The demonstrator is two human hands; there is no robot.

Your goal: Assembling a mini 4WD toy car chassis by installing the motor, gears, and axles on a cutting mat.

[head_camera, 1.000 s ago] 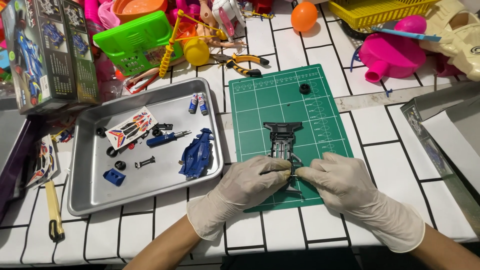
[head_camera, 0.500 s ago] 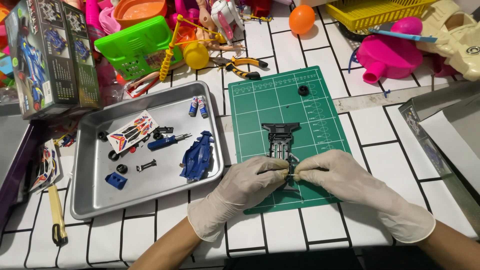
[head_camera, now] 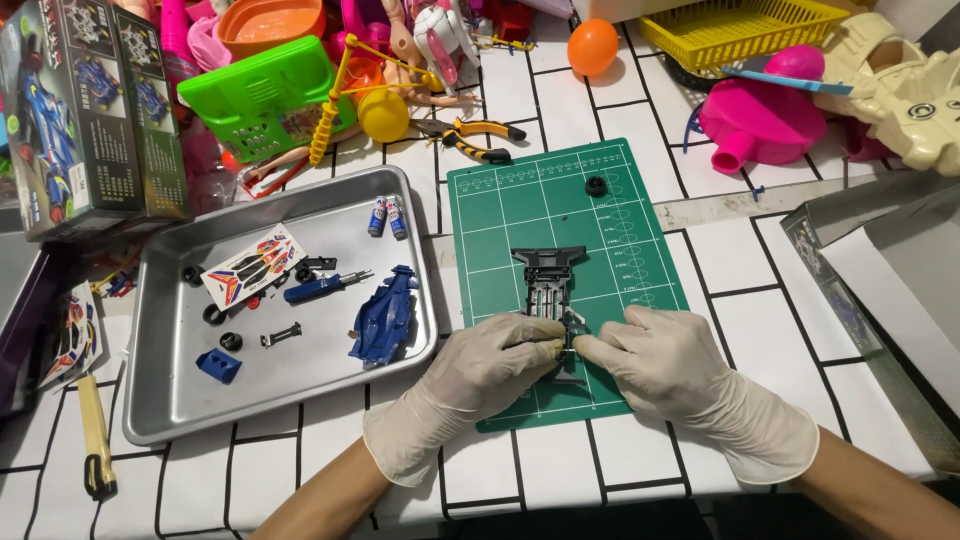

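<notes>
A black toy-car chassis (head_camera: pixel 549 275) lies on a green cutting mat (head_camera: pixel 500 205). My left hand (head_camera: pixel 478 365) and my right hand (head_camera: pixel 662 360), both in pale gloves, meet at the near end of the chassis and pinch it between fingertips. The near part of the chassis is hidden under my fingers. A small black wheel (head_camera: pixel 596 186) sits at the far end of the mat.
Left of the mat stands a metal tray (head_camera: pixel 165 405) with a blue car body (head_camera: pixel 385 315), a blue screwdriver (head_camera: pixel 320 288), a sticker sheet (head_camera: pixel 250 268), two batteries (head_camera: pixel 388 216) and small black parts. Pliers (head_camera: pixel 470 135), a kit box (head_camera: pixel 70 110) and colourful toys crowd the far edge.
My hands stay on the near end of the chassis, with only slight finger shifts. The camera view has drifted a little.
</notes>
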